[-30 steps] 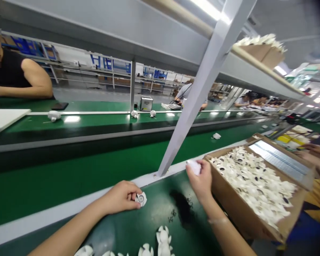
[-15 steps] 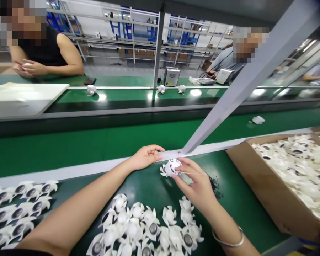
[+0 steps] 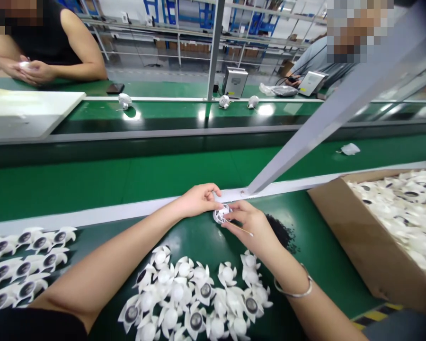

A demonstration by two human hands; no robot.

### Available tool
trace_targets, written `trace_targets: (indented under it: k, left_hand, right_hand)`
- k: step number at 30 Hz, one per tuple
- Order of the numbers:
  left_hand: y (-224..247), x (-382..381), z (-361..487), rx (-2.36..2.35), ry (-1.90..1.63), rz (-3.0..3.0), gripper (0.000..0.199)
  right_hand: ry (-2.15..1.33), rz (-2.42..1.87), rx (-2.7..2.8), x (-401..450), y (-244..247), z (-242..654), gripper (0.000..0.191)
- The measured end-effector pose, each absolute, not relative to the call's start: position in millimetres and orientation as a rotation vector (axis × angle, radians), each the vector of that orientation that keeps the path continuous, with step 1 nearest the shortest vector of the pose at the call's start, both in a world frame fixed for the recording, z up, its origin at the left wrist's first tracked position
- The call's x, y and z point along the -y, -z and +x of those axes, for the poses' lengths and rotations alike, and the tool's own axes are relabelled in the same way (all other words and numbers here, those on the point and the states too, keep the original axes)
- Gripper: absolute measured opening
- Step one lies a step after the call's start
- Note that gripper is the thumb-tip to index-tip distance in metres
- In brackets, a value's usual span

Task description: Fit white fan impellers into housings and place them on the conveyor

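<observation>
Green belt (image 3: 128, 187): I see it run across the view beyond a pale rail (image 3: 92, 214), with one white lump (image 3: 350, 149) at right.
Green bench (image 3: 326, 265): it lies on the near side of that rail.
Slanted post (image 3: 323, 122): it rises from the rail toward the upper right, its foot just beyond the hands.
Cardboard box (image 3: 344, 232): it stands at right, heaped with white pieces (image 3: 404, 203).
Co-worker (image 3: 81, 47): seated across at upper left, both hands around a small pale object (image 3: 24, 64).
White board (image 3: 28, 113): it lies flat in front of that person.
Bladed pieces (image 3: 179, 290): I count them only as a loose cluster nearest the viewer; others stand in rows (image 3: 24, 267) at left.
Right hand (image 3: 252, 222): thumb and fingers grip the round part from its right side.
Left hand (image 3: 197, 199): fingers curled, thumb at the part's upper edge; I cannot tell whether it grips.
Black bits (image 3: 282, 232): a small pile on the bench, just beyond the right forearm.
Bracelet (image 3: 298, 295): worn on that forearm.
Round part (image 3: 217, 216): white and open-ribbed, between the two hands, near the post's foot.
Yellow strand (image 3: 239, 228): thin, pale-tipped, slanting across the right hand; I cannot tell where it begins.
</observation>
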State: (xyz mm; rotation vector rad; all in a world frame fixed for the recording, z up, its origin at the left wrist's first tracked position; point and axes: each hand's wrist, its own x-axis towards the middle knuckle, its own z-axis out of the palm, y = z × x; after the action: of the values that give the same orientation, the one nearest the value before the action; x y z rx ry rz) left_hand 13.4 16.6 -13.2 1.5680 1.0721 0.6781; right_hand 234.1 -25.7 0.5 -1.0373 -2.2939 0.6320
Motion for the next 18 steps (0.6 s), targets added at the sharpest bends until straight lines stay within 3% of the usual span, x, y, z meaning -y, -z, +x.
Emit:
trace_targets:
  k: [3,7,9,14,18]
  left_hand:
    - [-6.2,-5.8,14.0,-1.112,-0.703,1.672,0.025]
    - [-51.8,22.3,19.1,-0.88,-0.561,2.059,0.012]
    - [-66.3,37.1,24.0,-0.645,-0.397,2.251,0.01]
    - [-54.2,58.1,36.6,-0.414,-0.051,2.42,0.036]
    - [-35.3,58.6,41.7,-0.443,0.029,2.45,0.041]
  right_hand:
    - [-0.623,-1.033,2.332,15.1,-2.5,234.3,0.011]
    - [-0.454,-1.212,2.198,4.3,-9.7,242.9,0.049]
    - [-0.332,-1.326,2.074,8.1,-18.7,257.7,0.056]
    - [-0.261,-1.477,2.091,50.2,-30.1,309.3,0.017]
    - [-0.411,-1.455,2.196,84.1,-11.3,326.7,0.017]
